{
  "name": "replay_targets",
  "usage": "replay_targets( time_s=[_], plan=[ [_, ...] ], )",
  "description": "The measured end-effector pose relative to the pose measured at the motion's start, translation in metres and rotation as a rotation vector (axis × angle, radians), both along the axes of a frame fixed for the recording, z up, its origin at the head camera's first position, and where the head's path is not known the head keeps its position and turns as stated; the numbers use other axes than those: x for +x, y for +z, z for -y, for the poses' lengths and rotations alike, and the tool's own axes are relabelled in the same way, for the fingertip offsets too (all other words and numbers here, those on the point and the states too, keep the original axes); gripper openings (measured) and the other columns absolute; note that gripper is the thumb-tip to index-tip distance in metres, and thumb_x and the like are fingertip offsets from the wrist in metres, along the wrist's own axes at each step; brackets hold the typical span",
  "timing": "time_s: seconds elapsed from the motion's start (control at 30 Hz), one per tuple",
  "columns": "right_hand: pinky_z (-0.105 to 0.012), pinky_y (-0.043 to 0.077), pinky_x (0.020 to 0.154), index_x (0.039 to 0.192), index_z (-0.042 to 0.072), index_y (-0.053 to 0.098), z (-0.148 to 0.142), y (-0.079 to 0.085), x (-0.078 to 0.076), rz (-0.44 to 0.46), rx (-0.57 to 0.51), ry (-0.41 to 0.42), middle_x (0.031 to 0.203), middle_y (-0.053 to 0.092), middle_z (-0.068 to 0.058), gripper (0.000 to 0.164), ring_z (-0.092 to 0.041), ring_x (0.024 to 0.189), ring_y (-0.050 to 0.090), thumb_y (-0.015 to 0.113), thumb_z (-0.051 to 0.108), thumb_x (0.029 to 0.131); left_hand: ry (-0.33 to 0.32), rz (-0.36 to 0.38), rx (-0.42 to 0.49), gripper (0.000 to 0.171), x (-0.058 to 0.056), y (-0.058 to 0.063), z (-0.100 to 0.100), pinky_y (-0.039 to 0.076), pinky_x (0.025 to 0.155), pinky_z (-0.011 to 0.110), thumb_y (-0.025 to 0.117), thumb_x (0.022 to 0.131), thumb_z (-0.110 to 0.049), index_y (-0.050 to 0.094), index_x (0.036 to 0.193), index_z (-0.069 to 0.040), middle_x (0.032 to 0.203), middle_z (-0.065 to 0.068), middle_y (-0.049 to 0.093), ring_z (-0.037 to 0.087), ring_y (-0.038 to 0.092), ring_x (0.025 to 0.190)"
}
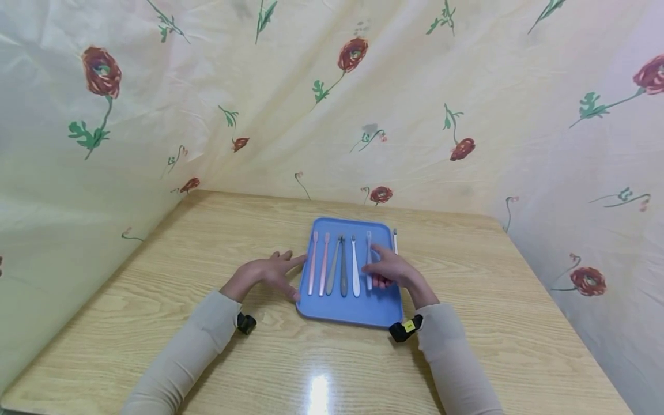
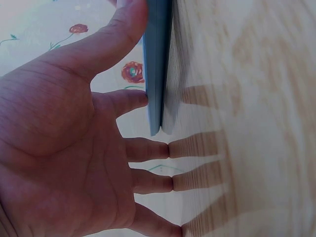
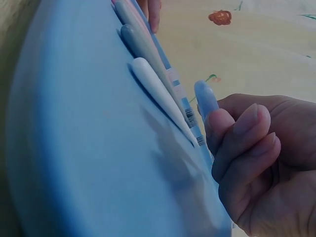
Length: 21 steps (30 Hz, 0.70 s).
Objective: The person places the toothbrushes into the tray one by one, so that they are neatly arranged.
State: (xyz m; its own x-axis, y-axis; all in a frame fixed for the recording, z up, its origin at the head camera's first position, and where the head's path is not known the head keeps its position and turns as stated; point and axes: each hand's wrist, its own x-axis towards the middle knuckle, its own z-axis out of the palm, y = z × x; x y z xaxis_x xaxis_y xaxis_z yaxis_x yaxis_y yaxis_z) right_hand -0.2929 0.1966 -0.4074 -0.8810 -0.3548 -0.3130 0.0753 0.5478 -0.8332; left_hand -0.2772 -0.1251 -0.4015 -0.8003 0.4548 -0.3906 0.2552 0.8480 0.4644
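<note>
My right hand (image 1: 392, 268) pinches a pale blue toothbrush (image 1: 369, 245) over the right part of a blue tray (image 1: 337, 313). In the right wrist view its handle end (image 3: 205, 98) sticks up past my curled fingers, above the tray surface. Side by side to its left lie a white toothbrush (image 1: 355, 276), two grey ones (image 1: 343, 279) and two pink ones (image 1: 312, 271). My left hand (image 1: 272, 271) is spread at the tray's left side. Its thumb and forefinger touch the tray's side wall (image 2: 157, 64), while the other fingertips rest on the table.
Another white toothbrush (image 1: 395, 239) shows by the tray's right rim, partly hidden behind my right hand. The wooden table (image 1: 249, 357) surrounds the tray. A flowered cloth (image 1: 280, 115) hangs along the back and both sides.
</note>
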Motion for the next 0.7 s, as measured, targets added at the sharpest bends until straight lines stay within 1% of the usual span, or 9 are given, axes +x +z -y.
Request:
replay_targets(
  time_s=[0.27, 0.5, 0.7],
  plan=[
    [-0.02, 0.039, 0.043, 0.161, 0.003, -0.002, 0.0007, -0.0055, -0.0021, 0.011, 0.014, 0.012, 0.057, 0.058, 0.004, 0.089, -0.006, 0.044, 0.052, 0.06, 0.018, 0.1, 0.0, -0.001, -0.002, 0.107, 0.0, 0.0002, -0.0006, 0.008, 0.118, 0.075, 0.081, 0.08, -0.048, 0.015, 0.162, -0.028, 0.17, 0.02, 0.004, 0.05, -0.002, 0.155],
    [-0.02, 0.04, 0.043, 0.161, 0.003, 0.002, 0.0011, -0.0067, -0.0005, 0.031, 0.036, 0.002, 0.057, 0.059, 0.003, 0.087, -0.006, 0.044, 0.052, 0.061, 0.019, 0.099, -0.001, -0.004, -0.014, 0.106, 0.0001, 0.0008, -0.0011, 0.009, 0.119, 0.074, 0.08, 0.081, -0.048, 0.016, 0.162, -0.029, 0.17, 0.019, 0.004, 0.049, -0.002, 0.155],
    [-0.019, 0.04, 0.043, 0.161, 0.003, 0.0, 0.0016, -0.0067, 0.0003, 0.052, 0.022, -0.002, 0.057, 0.059, 0.003, 0.087, -0.005, 0.044, 0.052, 0.06, 0.02, 0.1, 0.002, -0.003, -0.01, 0.106, 0.0004, 0.0012, -0.0008, 0.009, 0.118, 0.074, 0.081, 0.08, -0.048, 0.017, 0.162, -0.029, 0.17, 0.02, 0.005, 0.05, -0.002, 0.155]
  ],
)
